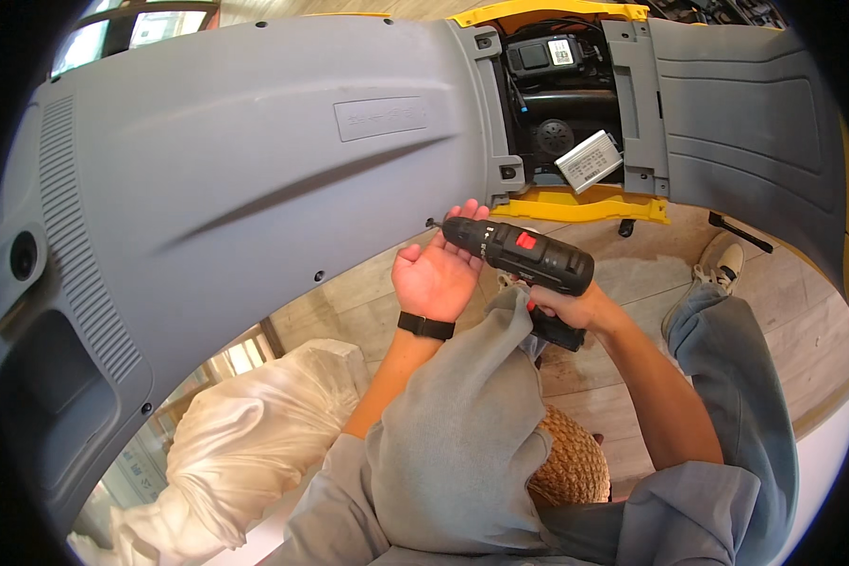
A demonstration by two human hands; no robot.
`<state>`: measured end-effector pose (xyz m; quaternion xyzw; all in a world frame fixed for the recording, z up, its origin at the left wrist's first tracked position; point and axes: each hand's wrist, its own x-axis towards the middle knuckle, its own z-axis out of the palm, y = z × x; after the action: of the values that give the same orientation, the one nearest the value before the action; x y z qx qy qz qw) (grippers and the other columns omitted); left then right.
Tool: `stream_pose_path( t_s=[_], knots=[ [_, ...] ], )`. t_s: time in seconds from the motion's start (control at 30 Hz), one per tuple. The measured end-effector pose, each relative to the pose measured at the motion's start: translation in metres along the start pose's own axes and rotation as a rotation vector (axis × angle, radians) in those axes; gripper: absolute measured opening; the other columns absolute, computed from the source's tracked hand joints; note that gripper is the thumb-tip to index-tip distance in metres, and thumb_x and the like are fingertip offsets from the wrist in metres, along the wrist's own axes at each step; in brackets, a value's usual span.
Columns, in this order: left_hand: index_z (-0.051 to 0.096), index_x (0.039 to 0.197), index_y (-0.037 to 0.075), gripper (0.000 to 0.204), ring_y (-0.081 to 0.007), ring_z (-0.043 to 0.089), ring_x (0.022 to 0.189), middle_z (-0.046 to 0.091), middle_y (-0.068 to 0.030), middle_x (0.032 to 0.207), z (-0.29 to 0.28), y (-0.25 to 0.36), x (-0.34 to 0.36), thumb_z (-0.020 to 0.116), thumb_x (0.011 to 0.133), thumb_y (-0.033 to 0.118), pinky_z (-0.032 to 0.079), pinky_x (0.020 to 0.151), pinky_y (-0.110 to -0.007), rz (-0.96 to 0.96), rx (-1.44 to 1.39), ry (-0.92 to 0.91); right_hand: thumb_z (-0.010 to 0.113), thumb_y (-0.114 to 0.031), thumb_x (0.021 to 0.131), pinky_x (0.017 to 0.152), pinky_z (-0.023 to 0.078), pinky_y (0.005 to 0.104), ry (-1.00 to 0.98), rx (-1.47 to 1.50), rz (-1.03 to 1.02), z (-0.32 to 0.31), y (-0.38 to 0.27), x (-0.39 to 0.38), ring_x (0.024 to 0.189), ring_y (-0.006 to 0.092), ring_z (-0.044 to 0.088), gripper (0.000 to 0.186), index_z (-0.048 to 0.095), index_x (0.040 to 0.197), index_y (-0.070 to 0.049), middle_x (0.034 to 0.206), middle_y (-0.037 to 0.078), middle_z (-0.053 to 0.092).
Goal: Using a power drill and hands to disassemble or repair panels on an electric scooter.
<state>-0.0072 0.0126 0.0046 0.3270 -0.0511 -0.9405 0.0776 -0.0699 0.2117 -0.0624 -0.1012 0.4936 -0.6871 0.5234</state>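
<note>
My right hand (575,307) is wrapped round the grip of a black cordless drill (541,260) with a red switch on top. The drill points left, and its bit meets a dark screw hole (432,224) at the near edge of a large grey plastic panel (283,123). Palm up, my left hand (441,274) has its fingers stretched out under and behind the drill's chuck; whether they touch it I cannot tell. A black band circles that wrist. Another dark screw (320,276) sits further left along the panel edge.
Right of the panel, a framed opening with yellow trim (585,205) holds wiring, a black box (545,57) and a tilted silver box (589,161). A ribbed grey section (740,123) lies beyond. A white plastic-wrapped bundle (245,424) stands lower left; a woven seat (572,457) is below me.
</note>
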Motion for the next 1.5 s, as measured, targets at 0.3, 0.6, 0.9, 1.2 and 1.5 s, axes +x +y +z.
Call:
stream_pose_path(
  t_s=[0.3, 0.6, 0.9, 1.2, 1.5],
  knots=[
    [0.034, 0.138, -0.006, 0.071, -0.0315, 0.023, 0.142, 0.026, -0.0198, 0.152, -0.006, 0.0, -0.003, 0.033, 0.077, 0.03, 0.027, 0.112, -0.05, -0.013, -0.073, -0.043, 0.054, 0.003, 0.079, 0.047, 0.037, 0.021, -0.018, 0.144, 0.006, 0.006, 0.001, -0.003, 0.053, 0.0046, 0.043, 0.029, 0.06, 0.107, -0.002, 0.076, -0.001, 0.054],
    [0.034, 0.138, -0.007, 0.072, -0.0318, 0.022, 0.142, 0.024, -0.0207, 0.152, -0.01, 0.0, -0.001, 0.034, 0.076, 0.029, 0.028, 0.112, -0.05, -0.03, -0.129, -0.069, 0.059, 0.0, 0.077, 0.054, 0.043, 0.0245, 0.002, 0.064, -0.071, 0.004, 0.003, 0.0, 0.06, 0.0076, 0.05, 0.028, 0.059, 0.105, -0.003, 0.078, 0.0, 0.057],
    [0.035, 0.138, -0.006, 0.071, -0.0309, 0.022, 0.143, 0.024, -0.0189, 0.153, -0.009, 0.0, -0.001, 0.032, 0.077, 0.03, 0.032, 0.108, -0.052, -0.042, -0.121, -0.072, 0.07, -0.009, 0.073, 0.074, 0.049, 0.0308, 0.007, -0.181, -0.096, -0.006, 0.007, 0.001, 0.081, 0.0187, 0.062, 0.023, 0.063, 0.095, -0.005, 0.084, 0.008, 0.065],
    [0.034, 0.138, -0.006, 0.072, -0.0308, 0.023, 0.142, 0.026, -0.0182, 0.152, -0.012, 0.001, -0.001, 0.031, 0.077, 0.031, 0.031, 0.109, -0.052, -0.03, -0.109, -0.07, 0.073, -0.012, 0.069, 0.074, 0.049, 0.0358, 0.097, -0.441, -0.488, -0.002, -0.007, 0.0, 0.073, 0.0273, 0.062, 0.024, 0.062, 0.089, -0.004, 0.08, 0.013, 0.065],
    [0.034, 0.138, -0.007, 0.07, -0.0317, 0.025, 0.141, 0.026, -0.0201, 0.151, -0.009, -0.002, 0.002, 0.03, 0.078, 0.03, 0.026, 0.112, -0.051, 0.003, -0.13, -0.033, 0.071, -0.008, 0.067, 0.071, 0.05, 0.036, 0.094, -0.458, -0.416, -0.005, -0.031, -0.003, 0.071, 0.0325, 0.061, 0.021, 0.06, 0.083, -0.001, 0.076, 0.015, 0.063]
  ],
)
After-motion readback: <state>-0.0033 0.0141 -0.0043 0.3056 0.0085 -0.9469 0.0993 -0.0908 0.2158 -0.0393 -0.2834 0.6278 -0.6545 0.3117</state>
